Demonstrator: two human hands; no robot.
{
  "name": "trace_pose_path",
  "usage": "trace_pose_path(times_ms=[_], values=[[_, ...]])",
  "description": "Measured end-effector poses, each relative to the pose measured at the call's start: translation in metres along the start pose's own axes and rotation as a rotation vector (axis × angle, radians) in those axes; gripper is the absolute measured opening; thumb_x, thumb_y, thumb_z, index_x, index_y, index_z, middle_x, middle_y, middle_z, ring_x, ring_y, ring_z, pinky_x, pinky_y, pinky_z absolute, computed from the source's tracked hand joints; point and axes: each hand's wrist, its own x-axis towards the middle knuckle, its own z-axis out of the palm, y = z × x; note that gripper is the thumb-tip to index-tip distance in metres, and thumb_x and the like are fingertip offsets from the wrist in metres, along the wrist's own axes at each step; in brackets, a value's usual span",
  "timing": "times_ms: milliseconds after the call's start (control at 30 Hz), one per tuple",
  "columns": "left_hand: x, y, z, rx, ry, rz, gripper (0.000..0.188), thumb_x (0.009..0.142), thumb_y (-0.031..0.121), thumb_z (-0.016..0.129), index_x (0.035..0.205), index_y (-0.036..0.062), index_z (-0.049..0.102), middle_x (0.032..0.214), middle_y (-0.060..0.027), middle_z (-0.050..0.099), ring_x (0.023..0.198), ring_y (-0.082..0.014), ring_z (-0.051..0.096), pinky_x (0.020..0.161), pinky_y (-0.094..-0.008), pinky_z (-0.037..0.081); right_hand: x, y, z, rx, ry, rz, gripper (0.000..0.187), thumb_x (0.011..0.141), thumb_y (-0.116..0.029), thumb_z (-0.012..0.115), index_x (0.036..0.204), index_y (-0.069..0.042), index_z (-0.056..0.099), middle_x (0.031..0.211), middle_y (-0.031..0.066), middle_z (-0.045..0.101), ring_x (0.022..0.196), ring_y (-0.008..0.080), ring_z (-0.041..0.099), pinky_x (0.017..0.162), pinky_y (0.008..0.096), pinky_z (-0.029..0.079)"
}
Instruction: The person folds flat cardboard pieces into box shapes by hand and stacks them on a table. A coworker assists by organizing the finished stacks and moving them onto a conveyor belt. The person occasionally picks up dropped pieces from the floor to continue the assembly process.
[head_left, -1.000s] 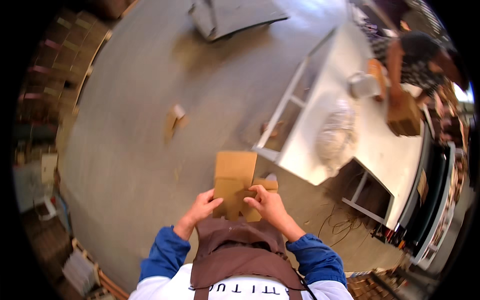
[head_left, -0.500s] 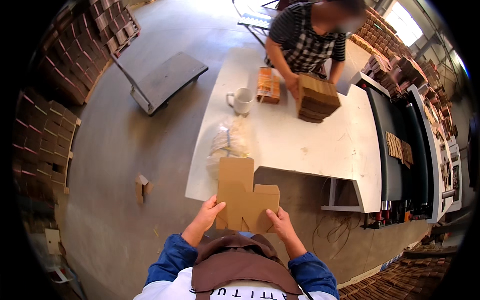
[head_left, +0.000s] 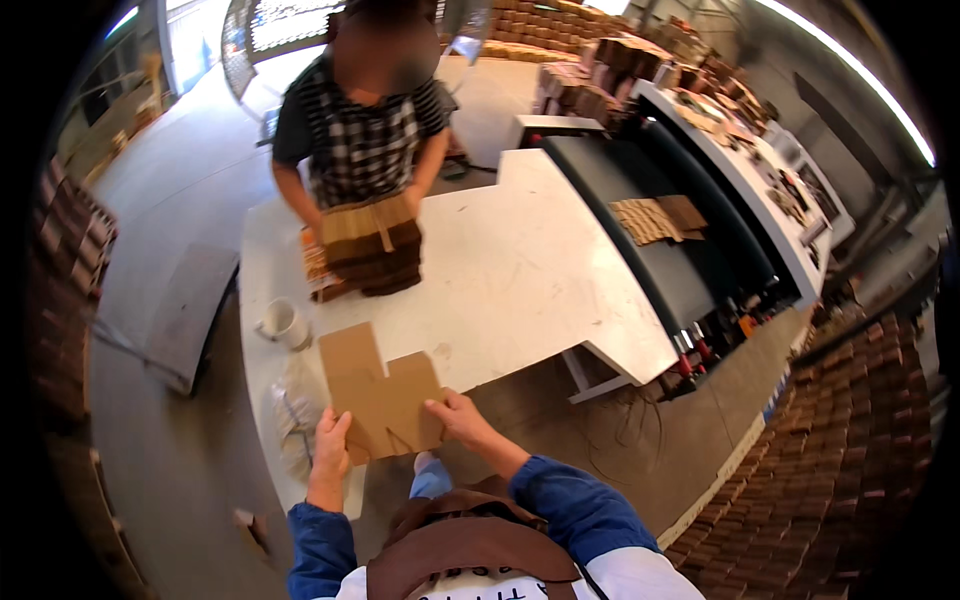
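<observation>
Between my two hands is a flat, die-cut cardboard box blank (head_left: pixel 385 405), plain brown, with a tall flap at its upper left and slits along its lower edge. My left hand (head_left: pixel 332 440) pinches its left edge, thumb on top. The right edge is gripped by my right hand (head_left: pixel 462 417), also with the thumb on the face. The blank hangs in front of my brown apron, over the near edge of a white table (head_left: pixel 500 265). Fingers beneath the cardboard are hidden.
Across the table a person (head_left: pixel 365 150) handles a stack of cardboard pieces (head_left: pixel 375 245). A white mug (head_left: pixel 285 325) and a clear plastic bag (head_left: pixel 295 415) lie at the table's left. Rightward runs a conveyor machine (head_left: pixel 650 260) carrying cardboard pieces. A flat trolley (head_left: pixel 195 310) stands far left.
My view has swung to the right, so the table and conveyor appear further left. The blank stays in both hands, slightly tilted. The other person now stands more upright, with the stack closer to their body.
</observation>
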Motion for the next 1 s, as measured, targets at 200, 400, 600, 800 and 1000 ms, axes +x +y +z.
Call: trace_pose_path(times_ms=[200, 400, 600, 800, 1000], values=[[0.040, -0.020, 0.017, -0.054, 0.017, -0.072, 0.031, 0.097, 0.002, 0.048, 0.128, 0.0007, 0.051, 0.122, -0.0100, 0.061, 0.110, -0.0198, 0.059, 0.096, -0.0336, 0.048, 0.025, 0.000, -0.025, -0.011, 0.049, -0.020, 0.028, 0.096, -0.023, 0.058, 0.110, 0.001, 0.059, 0.097, 0.0033, 0.063, 0.090, 0.0105, 0.056, 0.080, 0.0263, 0.047], [0.066, -0.045, 0.064, -0.105, -0.009, -0.161, 0.034, 0.097, 0.004, 0.050, 0.130, 0.0003, 0.050, 0.123, -0.0094, 0.061, 0.112, -0.0196, 0.058, 0.096, -0.0329, 0.047, 0.018, -0.039, -0.075, -0.056, 0.116, -0.010, 0.028, 0.096, -0.023, 0.058, 0.112, -0.001, 0.061, 0.096, 0.0023, 0.063, 0.088, 0.0101, 0.055, 0.076, 0.0267, 0.047], [0.131, -0.067, 0.163, 0.019, -0.075, -0.179, 0.036, 0.097, 0.008, 0.055, 0.132, 0.0004, 0.050, 0.121, -0.0076, 0.061, 0.110, -0.0163, 0.058, 0.094, -0.0306, 0.046, 0.030, -0.049, -0.183, 0.109, 0.178, -0.073, 0.028, 0.098, -0.017, 0.055, 0.118, 0.002, 0.059, 0.105, 0.0051, 0.066, 0.095, 0.0109, 0.059, 0.081, 0.0266, 0.048], [0.201, -0.094, 0.253, 0.385, 0.051, 0.006, 0.052, 0.095, 0.013, 0.059, 0.141, 0.0015, 0.038, 0.124, -0.0117, 0.059, 0.110, -0.0199, 0.058, 0.092, -0.0325, 0.048, 0.059, -0.103, -0.265, 0.055, 0.233, -0.156, 0.026, 0.097, -0.016, 0.055, 0.114, 0.003, 0.060, 0.101, 0.0046, 0.065, 0.092, 0.0103, 0.057, 0.083, 0.0252, 0.045], [0.210, -0.094, 0.320, 0.898, 0.037, 0.300, 0.051, 0.092, 0.025, 0.062, 0.136, 0.0036, 0.046, 0.136, -0.0215, 0.049, 0.124, -0.0344, 0.050, 0.103, -0.0398, 0.041, 0.118, -0.132, -0.311, -0.138, 0.232, -0.281, 0.030, 0.096, -0.018, 0.052, 0.115, 0.003, 0.059, 0.096, 0.0101, 0.068, 0.085, 0.0132, 0.061, 0.076, 0.0280, 0.049]])
